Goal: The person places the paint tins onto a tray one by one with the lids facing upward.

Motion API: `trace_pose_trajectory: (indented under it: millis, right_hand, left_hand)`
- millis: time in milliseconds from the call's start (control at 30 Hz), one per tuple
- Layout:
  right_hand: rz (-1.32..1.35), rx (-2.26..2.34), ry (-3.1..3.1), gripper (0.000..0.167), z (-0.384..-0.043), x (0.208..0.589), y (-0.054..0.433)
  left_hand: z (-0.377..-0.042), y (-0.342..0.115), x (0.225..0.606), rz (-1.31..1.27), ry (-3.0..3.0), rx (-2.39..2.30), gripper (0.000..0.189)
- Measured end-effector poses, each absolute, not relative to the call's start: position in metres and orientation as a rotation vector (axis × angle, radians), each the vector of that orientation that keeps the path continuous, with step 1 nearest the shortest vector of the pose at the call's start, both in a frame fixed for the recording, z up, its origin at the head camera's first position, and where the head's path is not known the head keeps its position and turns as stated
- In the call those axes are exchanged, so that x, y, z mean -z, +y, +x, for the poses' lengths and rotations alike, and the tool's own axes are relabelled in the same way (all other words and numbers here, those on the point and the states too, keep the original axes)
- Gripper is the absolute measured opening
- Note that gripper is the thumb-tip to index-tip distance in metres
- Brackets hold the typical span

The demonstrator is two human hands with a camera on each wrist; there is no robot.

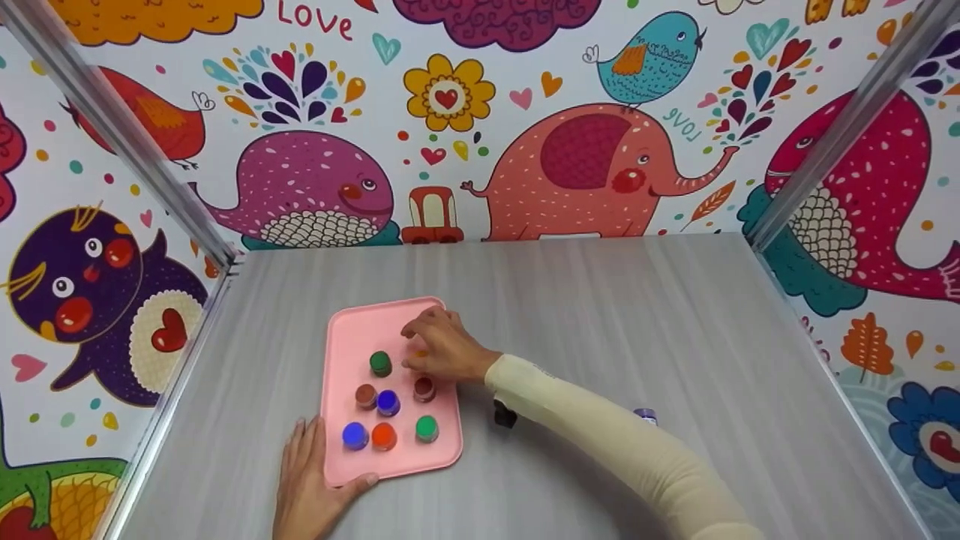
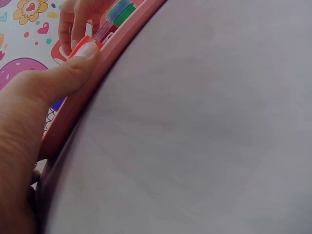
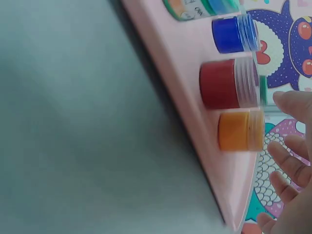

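Observation:
A pink tray lies on the table, bearing several small paint jars. My left hand is at its near left corner, straight fingers along the left side and thumb against the near rim. Over the tray's far right part, my right hand hovers with loosely bent, spread fingers. In the right wrist view, a gap separates those fingers from the orange jar, which stands closest. Beside it are a dark red jar and a blue jar. A dark green jar stands left of the right hand.
Toward the tray's near end stand a light blue jar, an orange-red jar and a green jar. Another jar sits on the table, partly hidden behind the right sleeve. Printed panels and metal posts border the table.

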State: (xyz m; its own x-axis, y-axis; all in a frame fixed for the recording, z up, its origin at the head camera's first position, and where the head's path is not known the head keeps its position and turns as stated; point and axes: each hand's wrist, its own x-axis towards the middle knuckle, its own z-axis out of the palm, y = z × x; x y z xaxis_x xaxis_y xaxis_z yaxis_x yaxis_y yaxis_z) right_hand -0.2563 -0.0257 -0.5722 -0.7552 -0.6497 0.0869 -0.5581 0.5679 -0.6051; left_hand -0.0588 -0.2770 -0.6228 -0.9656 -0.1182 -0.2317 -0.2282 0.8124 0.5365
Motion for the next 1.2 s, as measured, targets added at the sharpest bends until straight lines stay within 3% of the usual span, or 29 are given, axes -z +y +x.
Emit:
trace_pose_trajectory:
  millis: [500,1200]
  right_hand:
    - [-0.992,0.996,2.669,0.048,-0.257,0.573,0.042]
    - [-0.942,1.226,2.671,0.041,-0.237,0.567,0.143]
  left_hand:
    - [-0.057,-0.277,0.62,-0.324,2.766,-0.884,0.151]
    - [-0.058,-0.278,0.624,-0.272,2.806,-0.931,0.149]
